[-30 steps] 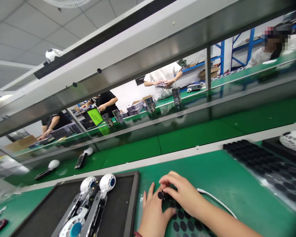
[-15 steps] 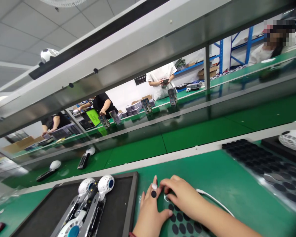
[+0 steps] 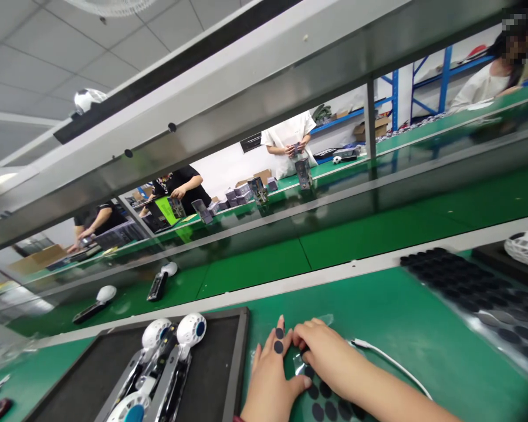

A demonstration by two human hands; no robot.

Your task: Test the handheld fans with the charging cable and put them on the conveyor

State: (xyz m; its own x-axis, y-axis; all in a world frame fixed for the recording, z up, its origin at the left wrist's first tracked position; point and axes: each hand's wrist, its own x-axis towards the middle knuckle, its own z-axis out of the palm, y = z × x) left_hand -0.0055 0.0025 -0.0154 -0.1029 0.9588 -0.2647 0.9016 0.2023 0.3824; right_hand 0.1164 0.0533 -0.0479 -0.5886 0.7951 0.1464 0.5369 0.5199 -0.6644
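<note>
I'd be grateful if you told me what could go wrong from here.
The black dots on the left hand might get knocked off or pick up dirt. The dot sheet could slip if the left thumb, which seems to rest on it, lifts. The white cable, lying close to the right forearm, could get snagged.

The light is bright and even, with pale glare near nine o'clock; the sheet (image 3: pixel 475 290) blurs towards four, a head (image 3: pixel 520 42) pixelates at two.
</note>
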